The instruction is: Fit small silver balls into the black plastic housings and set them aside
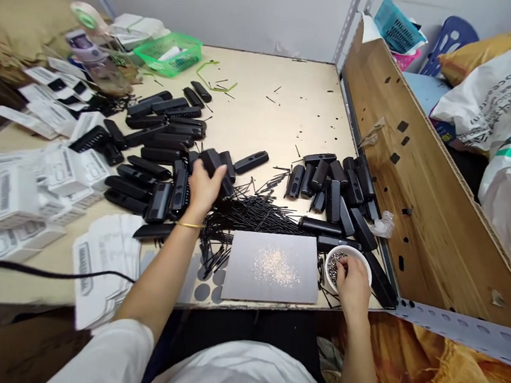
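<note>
My left hand (204, 188) is closed round a black, elongated plastic casing (212, 161), held slightly tilted among the others. More black casings (163, 137) lie in a loose pile to its left. At the right, the fingertips of my right hand (353, 285) are pinched together inside a white bowl (368, 264) of small shiny metal pieces (333, 267); what they grip is hidden. Between my hands lies a grey board (238, 274) with a scatter of tiny pale bits (275, 267). Thin black sticks (257, 213) are heaped just behind the board.
A second group of black casings (335, 184) lies by the tall cardboard side wall (420, 171). White boxes (15, 192) and flat white cards (99, 261) crowd the left, crossed by a black cable (49, 270). A green basket (173, 54) stands at the back.
</note>
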Motion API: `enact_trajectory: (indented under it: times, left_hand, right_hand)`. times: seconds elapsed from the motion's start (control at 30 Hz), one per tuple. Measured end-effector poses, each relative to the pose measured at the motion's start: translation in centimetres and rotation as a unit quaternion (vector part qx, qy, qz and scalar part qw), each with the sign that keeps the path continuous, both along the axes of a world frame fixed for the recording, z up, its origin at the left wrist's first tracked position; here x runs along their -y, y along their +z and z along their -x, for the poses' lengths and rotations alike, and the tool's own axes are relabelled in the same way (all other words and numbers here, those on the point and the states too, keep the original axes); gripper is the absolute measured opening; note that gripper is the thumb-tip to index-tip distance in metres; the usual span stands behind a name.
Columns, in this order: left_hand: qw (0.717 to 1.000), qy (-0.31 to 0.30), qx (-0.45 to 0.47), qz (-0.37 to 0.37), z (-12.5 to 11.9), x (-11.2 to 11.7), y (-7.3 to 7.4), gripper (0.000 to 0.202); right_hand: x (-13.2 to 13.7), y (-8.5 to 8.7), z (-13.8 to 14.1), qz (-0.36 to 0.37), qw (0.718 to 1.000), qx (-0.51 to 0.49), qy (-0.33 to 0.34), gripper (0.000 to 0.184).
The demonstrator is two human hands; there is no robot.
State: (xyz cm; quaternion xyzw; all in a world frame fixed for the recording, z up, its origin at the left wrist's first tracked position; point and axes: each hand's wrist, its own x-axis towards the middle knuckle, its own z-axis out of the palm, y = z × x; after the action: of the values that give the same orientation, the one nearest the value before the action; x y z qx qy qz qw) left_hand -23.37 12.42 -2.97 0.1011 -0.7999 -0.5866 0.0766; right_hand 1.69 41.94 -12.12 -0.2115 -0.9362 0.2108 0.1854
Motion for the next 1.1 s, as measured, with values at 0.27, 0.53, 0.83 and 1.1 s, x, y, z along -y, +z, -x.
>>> enact_trajectory:
  times: [0.27, 0.53, 0.83, 1.1]
  left_hand:
    - [0.956, -0.209, -0.076, 0.192, 1.3, -10.1, -0.1, 0.042]
    - [0.951, -0.269, 0.104, 0.110, 3.0, -16.5, -2.9, 0.045]
    - [0.879, -0.196, 0.185, -0.393, -7.9, -8.2, -2.5, 0.041]
    - [0.770, -0.039, 0.296, -0.563, -12.9, -8.3, -2.0, 0.011]
  right_hand:
    - [0.5, 1.3, 0.0, 0.086, 0.994, -0.067, -0.025, 0.039]
    - [2.8, 3.9, -0.2, 0.486, 0.855, -0.170, -0.058, 0.045]
    - [8.1, 3.7, 2.7, 0.539, 0.817, -0.205, -0.007, 0.038]
    - [10.9, 3.5, 3.3, 0.459, 0.864, -0.204, 0.036, 0.028]
